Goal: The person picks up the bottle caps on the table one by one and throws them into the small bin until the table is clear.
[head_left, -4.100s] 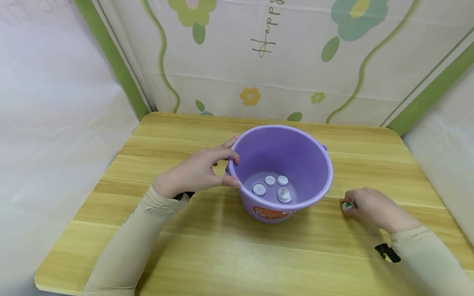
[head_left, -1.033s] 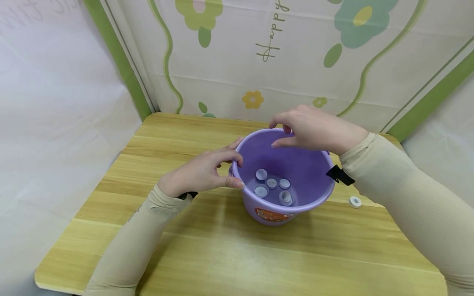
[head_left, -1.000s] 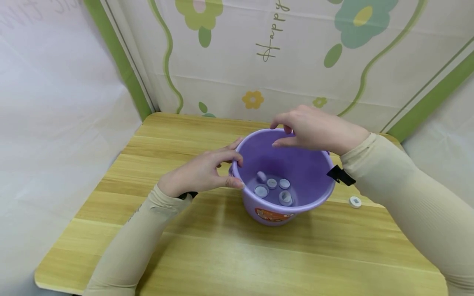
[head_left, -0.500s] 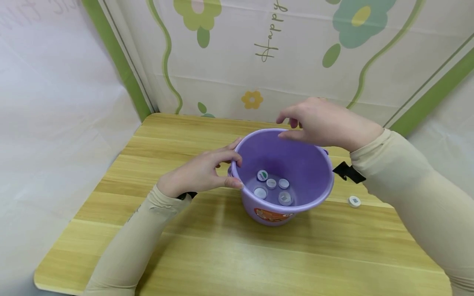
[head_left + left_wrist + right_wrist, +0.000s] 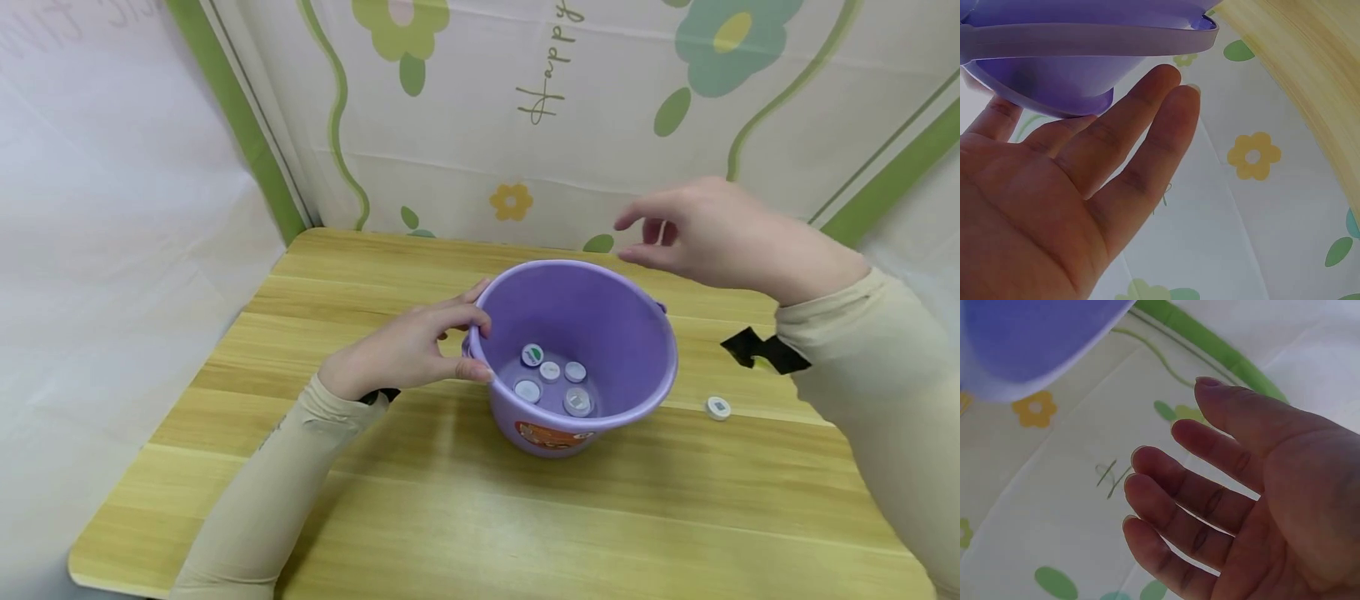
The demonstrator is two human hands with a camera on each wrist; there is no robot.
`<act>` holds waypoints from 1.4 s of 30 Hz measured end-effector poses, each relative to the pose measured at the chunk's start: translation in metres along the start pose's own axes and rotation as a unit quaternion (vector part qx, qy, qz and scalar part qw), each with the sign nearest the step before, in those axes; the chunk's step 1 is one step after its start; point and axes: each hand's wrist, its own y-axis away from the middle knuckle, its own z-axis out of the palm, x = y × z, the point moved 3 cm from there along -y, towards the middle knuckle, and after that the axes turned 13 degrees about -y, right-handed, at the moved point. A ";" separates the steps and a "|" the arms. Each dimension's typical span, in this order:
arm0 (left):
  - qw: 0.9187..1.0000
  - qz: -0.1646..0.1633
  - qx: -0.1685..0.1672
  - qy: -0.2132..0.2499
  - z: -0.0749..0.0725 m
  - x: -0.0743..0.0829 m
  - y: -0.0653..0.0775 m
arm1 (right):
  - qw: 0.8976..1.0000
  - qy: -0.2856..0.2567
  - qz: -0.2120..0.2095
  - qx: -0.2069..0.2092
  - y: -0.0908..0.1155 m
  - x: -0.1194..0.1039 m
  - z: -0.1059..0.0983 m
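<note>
A purple bucket (image 5: pixel 585 304) stands on the table. My left hand (image 5: pixel 408 350) grips its left rim, thumb and fingers on either side of the edge. In the left wrist view, the bucket's handle (image 5: pixel 1091 40) hangs above the fingers. Several white round caps (image 5: pixel 527 391) lie on the bucket's bottom. One white cap with a green mark (image 5: pixel 532 355) is furthest back, leaning near the wall. My right hand (image 5: pixel 720 242) is in the air beyond the bucket's right rim. Its fingers are loosely bent and hold nothing, as its bare palm (image 5: pixel 1310 506) shows in the right wrist view.
Another white cap (image 5: pixel 717 408) lies on the wooden table (image 5: pixel 420 517) to the right of the bucket, below the right forearm. A flower-printed curtain (image 5: pixel 450 125) hangs behind the table, with white sheets at both sides.
The green-marked cap dropped into the bucket and settled on its bottom. My right hand, earlier pinching a cap on the table, moved over the bucket, then away to the right. The left hand kept its grip.
</note>
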 end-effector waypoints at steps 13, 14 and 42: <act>1.000 0.003 -0.001 -0.004 0.000 0.001 0.000 | 0.998 0.008 0.069 -0.005 0.051 0.061 0.001; 1.000 0.002 -0.002 -0.004 0.000 0.001 -0.001 | 0.997 0.007 0.075 -0.005 0.055 0.065 0.003; 1.000 -0.012 -0.004 0.001 0.000 0.000 -0.001 | 0.979 -0.066 0.181 -0.058 0.163 0.152 0.096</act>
